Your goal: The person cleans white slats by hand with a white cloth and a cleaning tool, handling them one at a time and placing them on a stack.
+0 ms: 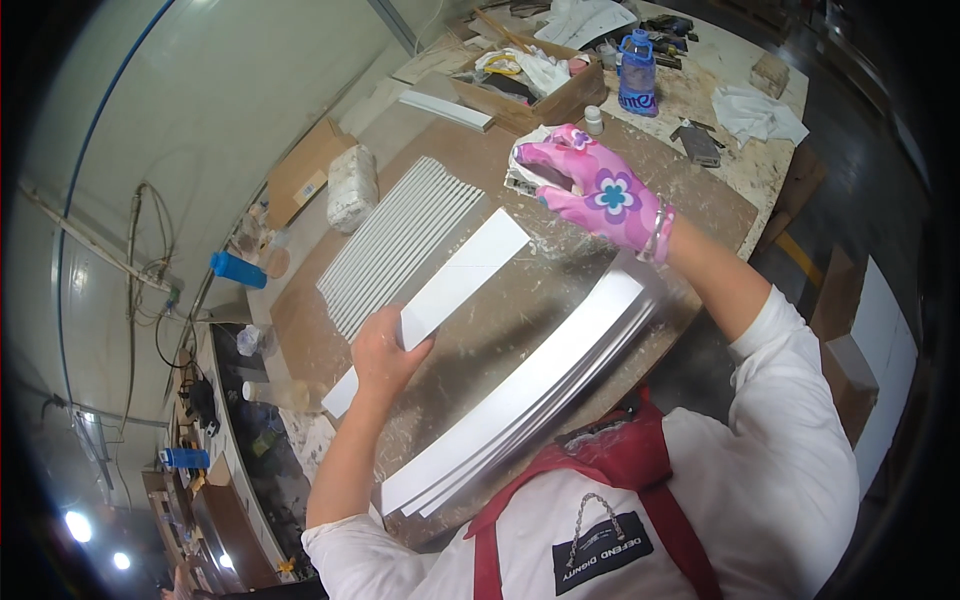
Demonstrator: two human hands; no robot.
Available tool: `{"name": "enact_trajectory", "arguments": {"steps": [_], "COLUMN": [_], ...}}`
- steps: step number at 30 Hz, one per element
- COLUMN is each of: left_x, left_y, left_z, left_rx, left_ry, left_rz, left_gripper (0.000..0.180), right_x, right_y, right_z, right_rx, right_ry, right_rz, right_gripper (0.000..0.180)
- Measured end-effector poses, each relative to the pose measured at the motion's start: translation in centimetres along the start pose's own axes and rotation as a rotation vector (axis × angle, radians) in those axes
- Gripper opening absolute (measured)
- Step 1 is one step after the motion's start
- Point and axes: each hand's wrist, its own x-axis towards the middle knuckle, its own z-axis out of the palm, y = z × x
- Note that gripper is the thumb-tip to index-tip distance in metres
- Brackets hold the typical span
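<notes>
My bare left hand (387, 352) is closed around a long flat white strip (468, 265), which lies slantwise over the brown work board. A pink flowered glove covers my right hand (612, 190), raised past the strip's far end. Its fingers are curled around a whitish, rough-edged piece (522, 178), perhaps a folded rag; its kind is not clear. Nearer my body is a fanned stack of long white strips (520, 400). Beyond my left hand, many narrow strips (400, 245) sit side by side in a row.
The brown board (590, 285) is dusty. Toward the back stand a cardboard box (560, 108) of odds and ends, a blue bottle (637, 75) and a small white jar (594, 120). A wrapped white block (352, 188) and a blue-capped bottle (238, 268) are on the left.
</notes>
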Motion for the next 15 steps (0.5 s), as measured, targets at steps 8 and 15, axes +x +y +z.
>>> {"name": "enact_trajectory", "arguments": {"steps": [8,15], "left_x": [-0.2,-0.4], "left_y": [-0.2,0.1], "left_z": [0.0,-0.5], "left_rx": [0.008,-0.277], "left_ry": [-0.06,-0.185], "left_rz": [-0.047,-0.195], "left_gripper": [0.042,0.042], "right_x": [-0.3,-0.3], "right_y": [-2.5,-1.1], "right_z": [0.1,-0.6], "right_rx": [0.105,0.67], "right_ry": [0.019,0.035], "right_rz": [-0.111,0.091], "right_gripper": [0.04,0.042]}}
